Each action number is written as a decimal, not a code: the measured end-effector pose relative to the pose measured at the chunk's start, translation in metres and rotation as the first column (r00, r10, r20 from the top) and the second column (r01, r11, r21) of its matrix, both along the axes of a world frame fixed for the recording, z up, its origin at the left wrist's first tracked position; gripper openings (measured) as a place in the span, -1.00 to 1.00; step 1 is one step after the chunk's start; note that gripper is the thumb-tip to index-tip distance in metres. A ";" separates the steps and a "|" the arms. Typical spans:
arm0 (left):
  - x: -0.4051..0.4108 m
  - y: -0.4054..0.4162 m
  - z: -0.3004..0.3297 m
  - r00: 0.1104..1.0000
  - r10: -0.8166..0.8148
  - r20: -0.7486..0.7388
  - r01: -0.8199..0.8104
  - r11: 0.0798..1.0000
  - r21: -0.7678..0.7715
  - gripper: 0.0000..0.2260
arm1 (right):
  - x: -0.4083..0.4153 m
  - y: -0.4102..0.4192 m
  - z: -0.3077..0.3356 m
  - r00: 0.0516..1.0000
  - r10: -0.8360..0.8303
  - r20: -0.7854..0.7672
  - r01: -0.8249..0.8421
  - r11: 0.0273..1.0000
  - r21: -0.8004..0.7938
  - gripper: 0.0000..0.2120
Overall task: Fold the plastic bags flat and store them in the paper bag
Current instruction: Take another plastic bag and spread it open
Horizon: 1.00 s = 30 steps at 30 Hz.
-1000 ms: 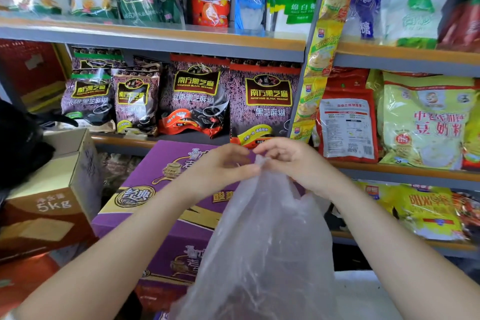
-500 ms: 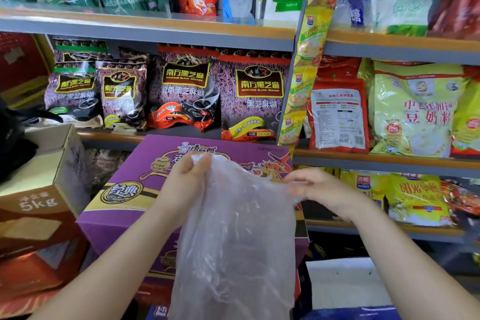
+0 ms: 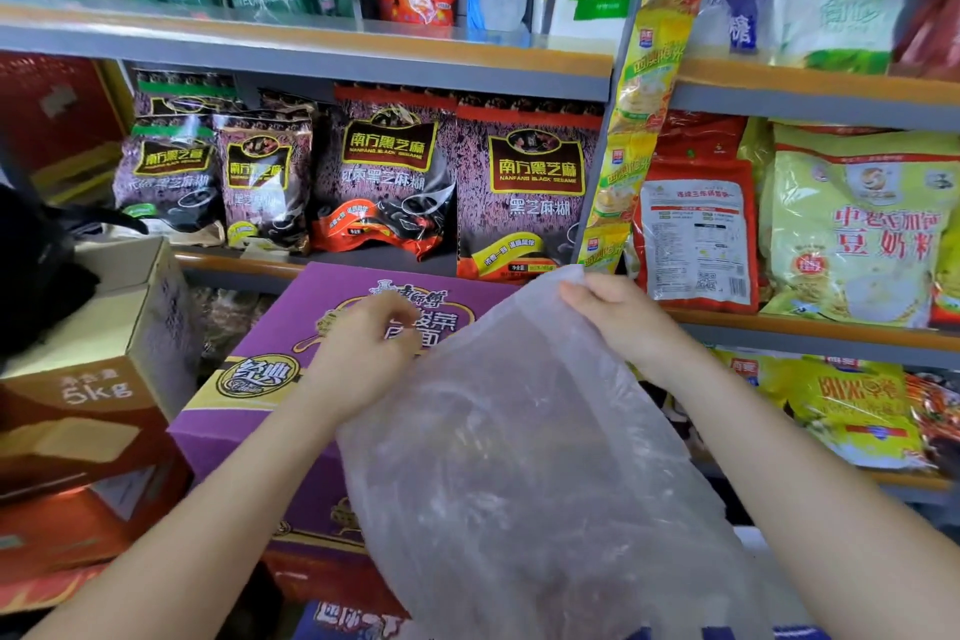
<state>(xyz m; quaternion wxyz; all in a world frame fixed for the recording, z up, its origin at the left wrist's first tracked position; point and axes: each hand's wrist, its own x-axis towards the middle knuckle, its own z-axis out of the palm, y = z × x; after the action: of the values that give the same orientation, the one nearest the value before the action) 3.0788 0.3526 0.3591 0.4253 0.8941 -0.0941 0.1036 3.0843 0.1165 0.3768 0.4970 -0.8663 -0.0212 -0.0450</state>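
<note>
A large, clear, crinkled plastic bag (image 3: pixel 530 457) is hanging in the lower middle of the frame, held up in front of the shop shelves by both hands. The right hand (image 3: pixel 618 322), right of centre, is pinching the bag's top corner, its fingers curled over the upper edge of the film. The left hand (image 3: pixel 363 353), just left of centre, is gripping the bag's left edge lower down with bent fingers; its fingertips are blurred, so the exact hold is hard to make out. The bag's top edge is slanting from the raised right-hand corner down toward the left hand, and the rest of the film is draping to the bottom edge of the frame.

Behind the bag, a purple cardboard carton (image 3: pixel 249 411) with yellow trim is sitting at centre left. A brown cardboard box (image 3: pixel 88 379) marked 5kg is standing at the left edge. Dark purple sesame-paste packets (image 3: pixel 530 192) are lining the middle shelf, and yellow packets (image 3: pixel 852 224) are filling the shelf at the right.
</note>
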 end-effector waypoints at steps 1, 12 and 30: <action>-0.003 -0.007 0.008 0.996 -0.075 0.045 0.075 0.997 0.007 -0.88 | 0.001 0.008 0.007 0.997 0.078 0.023 -0.076 0.995 -0.070 -0.70; 0.029 0.000 0.007 0.996 -0.069 0.063 0.073 0.995 -0.062 -0.59 | 0.013 0.027 0.017 0.908 0.408 -0.100 -0.407 0.913 0.033 -0.72; 0.091 0.100 0.011 0.929 -0.370 0.034 0.356 0.912 0.203 -0.79 | 0.062 0.108 0.025 0.901 0.429 0.068 -0.294 0.718 -0.631 -0.96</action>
<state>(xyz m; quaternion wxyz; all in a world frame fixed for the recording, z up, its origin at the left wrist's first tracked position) 3.1697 0.4531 0.3702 0.3447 0.8938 -0.2832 0.0454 3.1460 0.2243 0.4013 0.1868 -0.9480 -0.2563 -0.0285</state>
